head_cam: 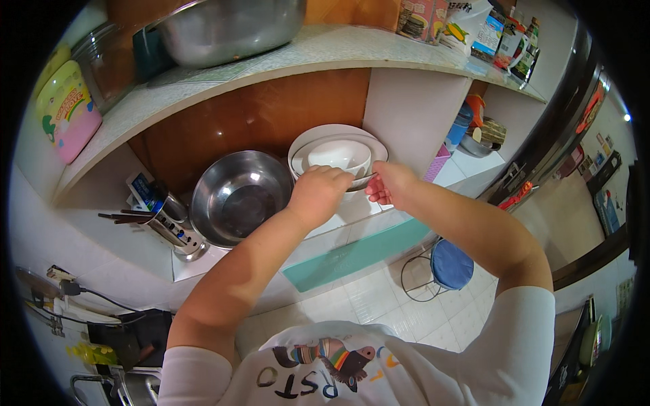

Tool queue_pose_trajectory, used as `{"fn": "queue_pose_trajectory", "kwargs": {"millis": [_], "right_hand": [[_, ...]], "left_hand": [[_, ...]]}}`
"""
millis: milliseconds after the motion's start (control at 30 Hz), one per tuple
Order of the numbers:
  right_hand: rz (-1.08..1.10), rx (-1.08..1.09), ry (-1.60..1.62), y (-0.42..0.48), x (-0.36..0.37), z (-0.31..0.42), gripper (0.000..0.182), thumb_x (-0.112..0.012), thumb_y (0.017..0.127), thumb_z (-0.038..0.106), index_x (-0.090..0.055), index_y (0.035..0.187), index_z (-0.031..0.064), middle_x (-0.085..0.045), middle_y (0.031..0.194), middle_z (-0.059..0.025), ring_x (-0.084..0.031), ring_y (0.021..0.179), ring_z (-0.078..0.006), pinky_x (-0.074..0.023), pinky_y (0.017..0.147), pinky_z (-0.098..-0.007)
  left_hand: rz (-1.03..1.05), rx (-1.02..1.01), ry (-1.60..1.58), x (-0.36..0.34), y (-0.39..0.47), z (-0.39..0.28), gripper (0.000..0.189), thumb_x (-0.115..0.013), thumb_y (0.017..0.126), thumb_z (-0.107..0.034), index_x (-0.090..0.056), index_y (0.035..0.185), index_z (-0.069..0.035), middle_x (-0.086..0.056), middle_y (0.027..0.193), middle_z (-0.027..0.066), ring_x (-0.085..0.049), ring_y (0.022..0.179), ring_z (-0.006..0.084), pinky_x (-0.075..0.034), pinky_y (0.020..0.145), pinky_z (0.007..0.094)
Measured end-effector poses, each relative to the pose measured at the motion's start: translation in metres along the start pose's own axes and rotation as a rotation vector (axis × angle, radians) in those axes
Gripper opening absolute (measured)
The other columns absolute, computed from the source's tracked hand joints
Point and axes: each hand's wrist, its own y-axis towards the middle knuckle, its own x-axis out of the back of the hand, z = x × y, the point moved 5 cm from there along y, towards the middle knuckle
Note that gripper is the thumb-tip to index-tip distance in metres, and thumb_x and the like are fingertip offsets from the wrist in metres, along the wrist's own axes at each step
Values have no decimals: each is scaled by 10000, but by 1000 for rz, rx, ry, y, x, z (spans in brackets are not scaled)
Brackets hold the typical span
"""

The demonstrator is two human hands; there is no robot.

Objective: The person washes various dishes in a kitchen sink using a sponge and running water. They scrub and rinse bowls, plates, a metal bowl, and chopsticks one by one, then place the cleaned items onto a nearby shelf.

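In the lower compartment of a wall shelf, a white bowl [341, 151] sits in front of larger white plates [330, 132] that lean towards the wooden back panel. Just before it is a dark-rimmed white dish [362, 181]. My left hand [321, 195] curls over this dish's near left edge, its fingertips hidden. My right hand [392, 187] pinches the right edge between thumb and fingers. More white crockery [355, 195] shows under the dish, partly covered by my hands. A large stainless steel basin [238, 198] stands left of my left hand.
Left of the basin is a perforated metal utensil holder [175, 231] with chopsticks. Overhead, the curved shelf [335, 51] bears a big metal pot [233, 33] and food packages [421, 20]. A partition [414, 111] rises at right. A blue round stool [452, 264] stands on the floor.
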Motion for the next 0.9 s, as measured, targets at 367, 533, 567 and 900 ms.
{"fn": "queue_pose_trajectory", "kwargs": {"millis": [367,533,567,900], "right_hand": [[-23,38,-56,8,3,-7,224,-446,795,227,-516,731,25,-579,609,-91,-526,491,-173,-400,473,-300],[159,-84,-88,4,8,1,250,-440,812,277,-512,761,43,-575,634,-75,-523,504,-171,-403,479,-302],[185,-94,-99,2,8,6,262,-433,819,291,-511,769,46,-575,639,-72,-523,507,-168,-403,480,-299],[172,-109,-192,14,1,18,305,-361,861,324,-502,774,69,-572,613,-56,-453,459,-123,-343,429,-256]], "left_hand": [[101,119,-60,-9,-5,3,122,-586,717,-62,-616,836,-60,-592,796,76,-564,770,250,-463,656,356],[71,143,-74,-7,-1,4,117,-566,736,-47,-615,842,-46,-586,817,107,-551,811,285,-450,695,374],[59,164,-97,-4,2,5,116,-565,742,-50,-613,847,-39,-585,819,113,-548,815,292,-446,704,378],[54,214,-263,10,17,13,128,-558,759,-39,-603,876,-14,-571,839,136,-526,845,308,-426,751,373]]}}
